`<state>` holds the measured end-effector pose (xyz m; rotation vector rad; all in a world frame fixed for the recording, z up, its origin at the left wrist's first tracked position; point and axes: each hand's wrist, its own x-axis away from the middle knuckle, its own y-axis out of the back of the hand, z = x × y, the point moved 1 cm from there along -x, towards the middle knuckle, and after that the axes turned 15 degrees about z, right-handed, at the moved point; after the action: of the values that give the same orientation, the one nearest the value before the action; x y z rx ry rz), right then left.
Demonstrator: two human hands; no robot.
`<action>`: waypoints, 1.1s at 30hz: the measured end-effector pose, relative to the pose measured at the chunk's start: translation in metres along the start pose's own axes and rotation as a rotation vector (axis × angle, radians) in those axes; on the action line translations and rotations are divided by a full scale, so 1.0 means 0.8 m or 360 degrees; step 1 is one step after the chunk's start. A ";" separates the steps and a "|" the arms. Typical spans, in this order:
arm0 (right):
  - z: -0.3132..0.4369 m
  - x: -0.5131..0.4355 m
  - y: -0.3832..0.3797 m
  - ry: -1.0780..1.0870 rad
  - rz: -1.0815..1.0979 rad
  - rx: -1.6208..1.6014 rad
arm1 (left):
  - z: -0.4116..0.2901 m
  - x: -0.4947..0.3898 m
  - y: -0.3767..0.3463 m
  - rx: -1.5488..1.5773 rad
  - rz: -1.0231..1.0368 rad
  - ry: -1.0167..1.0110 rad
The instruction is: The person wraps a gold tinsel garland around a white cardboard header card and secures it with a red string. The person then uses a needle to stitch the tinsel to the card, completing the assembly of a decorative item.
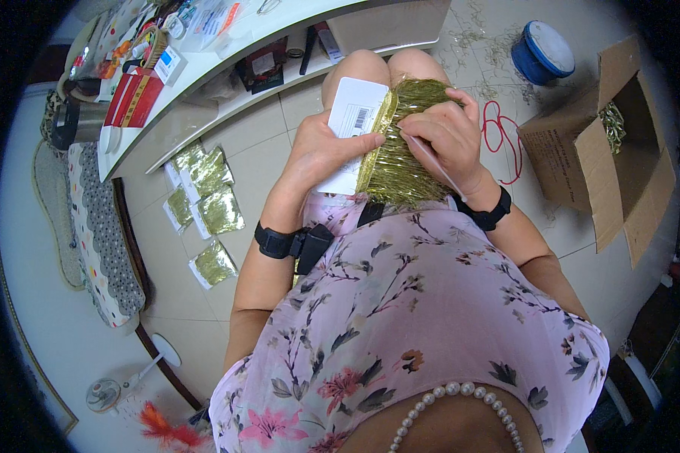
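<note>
My left hand (320, 147) holds a white card (356, 99) with a printed barcode label over my lap, its thumb pressing on the gold band (383, 118) along the card's edge. From this band a metallic gold tinsel fringe (405, 178) spreads to the right across my thighs. My right hand (450, 133) lies over the strands, fingers curled around a thin pale stick (436, 161). That stick slants from the fingertips down towards the wrist. Whether the fingers also pinch some strands is hidden.
Several flat packs of gold fringe (221, 209) lie on the tiled floor at left. A white table (232, 48) carrying clutter curves across the upper left. At right stand an open cardboard box (549, 153) holding tinsel and a blue bucket (530, 59); a red cord (501, 127) lies nearby.
</note>
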<state>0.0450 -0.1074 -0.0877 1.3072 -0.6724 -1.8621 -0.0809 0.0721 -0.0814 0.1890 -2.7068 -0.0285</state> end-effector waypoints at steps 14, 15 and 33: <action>0.001 -0.006 -0.002 0.0018 0.0052 0.0069 | 0.001 -0.001 -0.003 0.0039 0.0022 -0.0056; 0.002 -0.007 -0.002 -0.0010 0.0071 0.0074 | 0.001 0.000 -0.002 0.0043 0.0022 -0.0058; 0.004 0.003 0.009 0.0043 0.0024 -0.0055 | 0.000 0.001 -0.006 0.0068 0.0019 -0.0089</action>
<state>0.0438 -0.1136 -0.0821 1.2997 -0.6315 -1.8332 -0.0808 0.0675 -0.0811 0.1870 -2.7658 0.0279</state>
